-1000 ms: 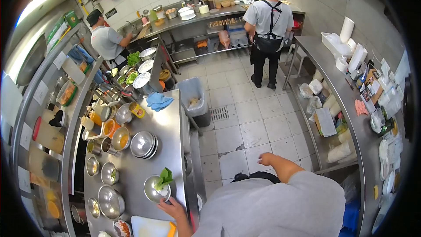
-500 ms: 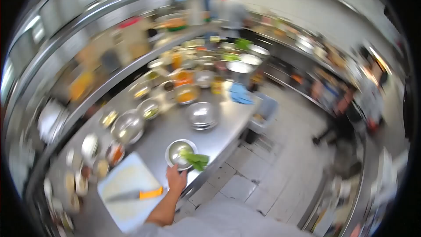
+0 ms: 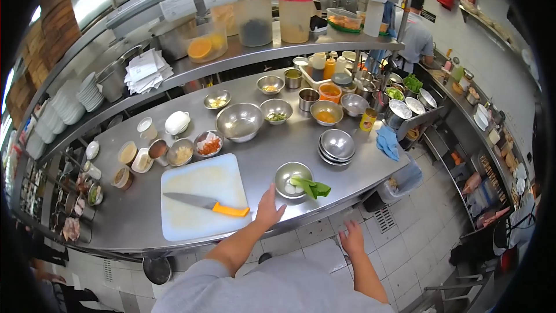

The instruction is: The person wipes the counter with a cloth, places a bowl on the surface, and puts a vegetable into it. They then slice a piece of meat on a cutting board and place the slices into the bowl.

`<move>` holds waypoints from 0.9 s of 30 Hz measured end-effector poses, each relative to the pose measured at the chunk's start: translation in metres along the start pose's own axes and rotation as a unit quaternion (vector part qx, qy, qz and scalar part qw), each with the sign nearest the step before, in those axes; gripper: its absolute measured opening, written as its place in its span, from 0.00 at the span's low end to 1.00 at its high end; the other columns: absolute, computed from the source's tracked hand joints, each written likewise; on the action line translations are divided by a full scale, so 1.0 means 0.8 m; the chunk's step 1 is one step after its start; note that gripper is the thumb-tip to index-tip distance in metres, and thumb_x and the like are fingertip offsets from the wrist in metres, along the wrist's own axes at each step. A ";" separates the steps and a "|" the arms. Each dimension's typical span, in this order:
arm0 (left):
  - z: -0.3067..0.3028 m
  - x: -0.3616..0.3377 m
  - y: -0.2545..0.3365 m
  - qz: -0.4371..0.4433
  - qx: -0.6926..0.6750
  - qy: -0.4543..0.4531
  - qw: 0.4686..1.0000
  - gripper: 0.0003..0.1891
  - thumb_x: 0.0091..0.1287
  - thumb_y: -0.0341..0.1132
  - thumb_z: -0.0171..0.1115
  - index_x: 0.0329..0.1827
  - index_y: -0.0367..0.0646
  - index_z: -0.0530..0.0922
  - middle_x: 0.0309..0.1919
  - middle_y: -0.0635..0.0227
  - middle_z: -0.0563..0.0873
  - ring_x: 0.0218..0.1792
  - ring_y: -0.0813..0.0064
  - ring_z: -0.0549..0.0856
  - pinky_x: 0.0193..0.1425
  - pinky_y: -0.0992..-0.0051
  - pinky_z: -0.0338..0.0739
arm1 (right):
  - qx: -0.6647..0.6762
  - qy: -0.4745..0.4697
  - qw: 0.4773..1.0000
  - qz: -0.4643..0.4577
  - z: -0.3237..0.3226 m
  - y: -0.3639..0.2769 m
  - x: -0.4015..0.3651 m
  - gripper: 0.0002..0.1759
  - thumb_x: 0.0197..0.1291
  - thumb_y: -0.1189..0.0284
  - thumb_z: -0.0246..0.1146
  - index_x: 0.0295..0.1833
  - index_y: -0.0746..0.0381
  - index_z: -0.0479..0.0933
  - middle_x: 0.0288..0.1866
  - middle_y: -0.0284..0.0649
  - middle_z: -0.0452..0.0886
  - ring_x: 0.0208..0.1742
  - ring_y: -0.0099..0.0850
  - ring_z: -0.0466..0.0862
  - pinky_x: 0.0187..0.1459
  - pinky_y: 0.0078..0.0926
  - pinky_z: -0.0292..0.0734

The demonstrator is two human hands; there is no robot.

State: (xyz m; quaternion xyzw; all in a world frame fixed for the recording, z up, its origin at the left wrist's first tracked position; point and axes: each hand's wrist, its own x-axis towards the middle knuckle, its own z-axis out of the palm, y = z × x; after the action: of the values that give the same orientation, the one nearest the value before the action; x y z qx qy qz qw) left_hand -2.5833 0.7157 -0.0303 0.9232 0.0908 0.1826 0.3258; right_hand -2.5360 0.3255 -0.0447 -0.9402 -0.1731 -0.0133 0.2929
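A small metal bowl [image 3: 285, 169] sits near the table's front edge. Inside lies a leafy green vegetable [image 3: 313, 188], its leaves hanging over the rim, beside some white pieces. My left hand [image 3: 269, 207] is open just left of the bowl, fingertips right at its rim and thumb apart. Over the floor in front of the table, my right hand [image 3: 352, 239] is open with fingers spread, holding nothing. To the left, a knife [image 3: 230, 211] with an orange handle rests on the white cutting board [image 3: 197, 226].
Stacked metal bowls [image 3: 337, 145] stand behind the small bowl, near a blue cloth [image 3: 387, 142]. Several ingredient bowls line the table's back, including a large metal bowl [image 3: 239, 122]. A shelf [image 3: 243, 52] runs above. A bin [image 3: 405, 182] stands at the table's right end.
My view has swung toward the table and sharpened. My left hand has gone from the bowl's near rim to its left side, and my right hand has come into view.
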 end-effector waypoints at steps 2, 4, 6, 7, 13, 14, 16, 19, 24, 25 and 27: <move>-0.004 -0.021 -0.007 -0.016 -0.015 -0.006 1.000 0.53 0.69 0.42 0.75 0.90 0.33 0.51 0.77 0.37 0.74 0.79 0.39 0.72 0.83 0.50 0.69 | -0.014 0.010 0.998 -0.065 -0.009 -0.069 0.071 0.35 0.68 0.54 0.75 0.73 0.63 0.81 0.87 0.61 0.65 0.86 0.61 0.64 0.85 0.52 0.61; -0.006 -0.045 -0.015 -0.006 0.018 0.001 1.000 0.48 0.70 0.42 0.74 0.88 0.33 0.57 0.77 0.40 0.75 0.79 0.41 0.73 0.82 0.51 0.70 | -0.057 -0.050 0.995 -0.066 0.020 -0.098 0.118 0.43 0.67 0.46 0.73 0.79 0.61 0.75 0.90 0.62 0.56 0.90 0.62 0.54 0.87 0.54 0.54; -0.009 -0.057 -0.025 0.097 0.112 -0.030 0.989 0.40 0.71 0.43 0.73 0.83 0.37 0.68 0.74 0.46 0.79 0.78 0.44 0.75 0.81 0.53 0.71 | -0.103 -0.107 0.986 -0.072 0.043 -0.115 0.129 0.51 0.67 0.39 0.71 0.84 0.60 0.70 0.93 0.63 0.47 0.93 0.63 0.45 0.89 0.57 0.48; -0.008 -0.058 -0.028 0.104 0.119 -0.030 0.987 0.31 0.72 0.46 0.73 0.74 0.40 0.79 0.74 0.48 0.79 0.79 0.45 0.75 0.82 0.52 0.72 | -0.130 -0.150 0.979 -0.046 0.051 -0.123 0.131 0.57 0.65 0.32 0.67 0.88 0.58 0.63 0.94 0.62 0.39 0.94 0.63 0.37 0.88 0.62 0.44; -0.033 -0.057 -0.007 0.076 0.086 -0.067 0.991 0.35 0.67 0.53 0.76 0.72 0.42 0.80 0.79 0.50 0.75 0.83 0.46 0.70 0.82 0.49 0.69 | -0.194 -0.270 0.943 -0.002 0.056 -0.128 0.146 0.66 0.66 0.21 0.55 0.94 0.56 0.47 0.95 0.60 0.28 0.92 0.65 0.21 0.84 0.77 0.44; -0.034 -0.058 -0.007 0.070 0.093 -0.083 0.990 0.36 0.66 0.54 0.77 0.73 0.42 0.80 0.80 0.51 0.74 0.83 0.46 0.69 0.82 0.49 0.69 | -0.189 -0.281 0.941 0.007 0.053 -0.132 0.146 0.66 0.67 0.21 0.53 0.94 0.55 0.45 0.95 0.59 0.27 0.92 0.65 0.20 0.84 0.78 0.46; -0.031 -0.058 -0.011 0.073 0.099 -0.079 0.989 0.37 0.65 0.53 0.78 0.73 0.42 0.80 0.79 0.50 0.74 0.83 0.46 0.69 0.82 0.49 0.69 | -0.184 -0.292 0.938 0.014 0.046 -0.141 0.145 0.66 0.67 0.21 0.51 0.94 0.55 0.44 0.95 0.58 0.27 0.92 0.64 0.19 0.84 0.78 0.47; -0.028 -0.061 -0.009 0.077 0.111 -0.071 0.988 0.38 0.63 0.52 0.79 0.74 0.43 0.79 0.79 0.50 0.74 0.82 0.46 0.70 0.82 0.49 0.69 | -0.168 -0.299 0.939 0.032 0.039 -0.147 0.141 0.64 0.68 0.22 0.52 0.95 0.52 0.44 0.96 0.58 0.27 0.92 0.63 0.20 0.83 0.78 0.48; -0.020 -0.062 -0.015 0.065 0.117 -0.079 0.988 0.39 0.63 0.51 0.79 0.75 0.42 0.79 0.81 0.49 0.72 0.84 0.46 0.68 0.85 0.49 0.66 | -0.155 -0.240 0.958 0.001 0.053 -0.133 0.141 0.61 0.68 0.22 0.51 0.95 0.47 0.47 0.96 0.57 0.29 0.93 0.63 0.21 0.84 0.75 0.51; -0.014 -0.062 -0.023 0.073 0.116 -0.077 0.988 0.40 0.63 0.51 0.79 0.76 0.42 0.78 0.81 0.48 0.72 0.84 0.45 0.68 0.85 0.49 0.66 | -0.155 -0.255 0.954 0.009 0.052 -0.132 0.139 0.61 0.68 0.22 0.51 0.95 0.47 0.47 0.96 0.55 0.30 0.93 0.63 0.21 0.85 0.74 0.50; -0.001 -0.063 -0.037 0.078 0.118 -0.075 0.987 0.41 0.61 0.50 0.81 0.76 0.41 0.79 0.81 0.46 0.72 0.84 0.45 0.68 0.86 0.49 0.65 | -0.160 -0.260 0.952 0.017 0.057 -0.132 0.149 0.60 0.68 0.22 0.51 0.95 0.45 0.48 0.97 0.51 0.26 0.93 0.60 0.21 0.81 0.80 0.52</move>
State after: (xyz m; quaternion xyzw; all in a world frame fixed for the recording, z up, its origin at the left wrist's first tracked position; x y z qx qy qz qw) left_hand -2.6310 0.7248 -0.0622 0.9704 0.0149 0.1256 0.2056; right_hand -2.4625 0.4703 -0.0098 -0.9486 -0.2227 0.2088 0.0836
